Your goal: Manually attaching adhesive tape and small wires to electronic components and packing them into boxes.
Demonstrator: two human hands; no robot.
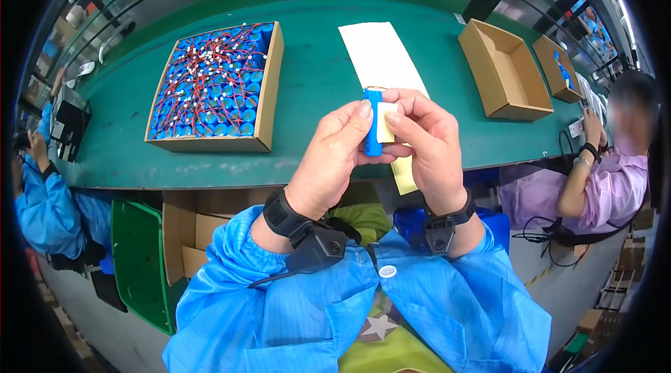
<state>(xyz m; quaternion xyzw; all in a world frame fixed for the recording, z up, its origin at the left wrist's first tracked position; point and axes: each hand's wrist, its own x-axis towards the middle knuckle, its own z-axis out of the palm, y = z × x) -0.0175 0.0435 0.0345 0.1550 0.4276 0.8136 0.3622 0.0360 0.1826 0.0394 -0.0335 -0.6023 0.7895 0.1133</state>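
Observation:
A blue cylindrical battery (373, 137) stands nearly upright between my hands, over the front edge of the green table. My left hand (334, 137) grips it from the left, thumb near its top. The fingers of my right hand (430, 132) are closed around a small pale-yellow sticker (385, 121) that lies against the battery's right side. Below the right hand hangs a yellow paper strip (404, 176), its upper end hidden by the fingers. Behind the hands a white sheet (381, 52) lies on the table.
On the green table (307, 59), a cardboard box (276, 86) of blue batteries with red wires stands left. An open carton (514, 107) and a smaller box (570, 96) with blue pieces stand right. People sit at both sides. A green bin (140, 261) is below left.

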